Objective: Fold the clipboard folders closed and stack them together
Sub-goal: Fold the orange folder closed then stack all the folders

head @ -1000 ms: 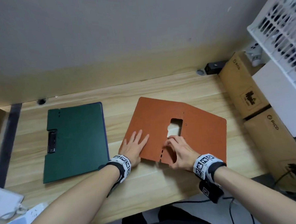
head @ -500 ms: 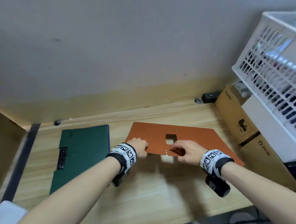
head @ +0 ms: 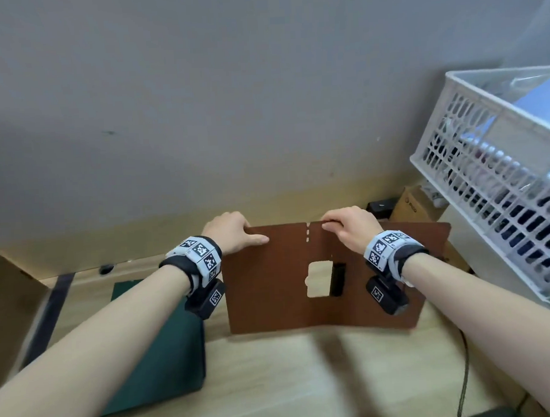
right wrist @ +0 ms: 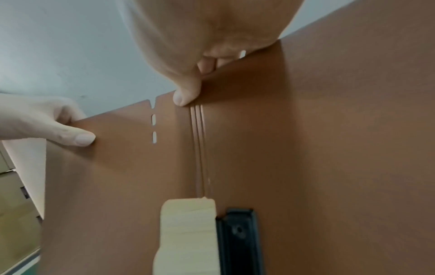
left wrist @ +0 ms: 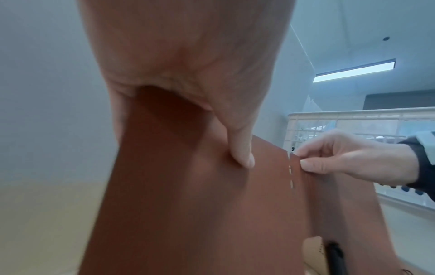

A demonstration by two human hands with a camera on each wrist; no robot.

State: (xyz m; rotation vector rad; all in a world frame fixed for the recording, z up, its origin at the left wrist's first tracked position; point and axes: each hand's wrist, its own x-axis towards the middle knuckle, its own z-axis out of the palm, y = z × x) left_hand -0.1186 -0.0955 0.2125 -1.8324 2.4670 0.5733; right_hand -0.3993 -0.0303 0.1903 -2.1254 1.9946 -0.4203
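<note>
An orange-brown clipboard folder (head: 271,291) stands spread open and upright above the wooden desk (head: 292,376), its outer side toward me. A cut-out window shows the desk, with the black clip (head: 337,278) beside it. My left hand (head: 237,234) grips the top edge of the left panel, thumb (left wrist: 244,158) pressed on its near face. My right hand (head: 348,225) pinches the top edge at the spine creases (right wrist: 198,148). A dark green folder (head: 160,348) lies closed on the desk at the left, partly behind my left forearm.
A white lattice crate (head: 495,177) sits high at the right over cardboard boxes (head: 410,206). A grey wall (head: 229,99) rises right behind the desk. A black cable (head: 464,373) runs down the desk's right front.
The orange folder has gone from flat on the desk to upright, lifted by its near edge. Both hands rose with it, and the head view tilted up.
</note>
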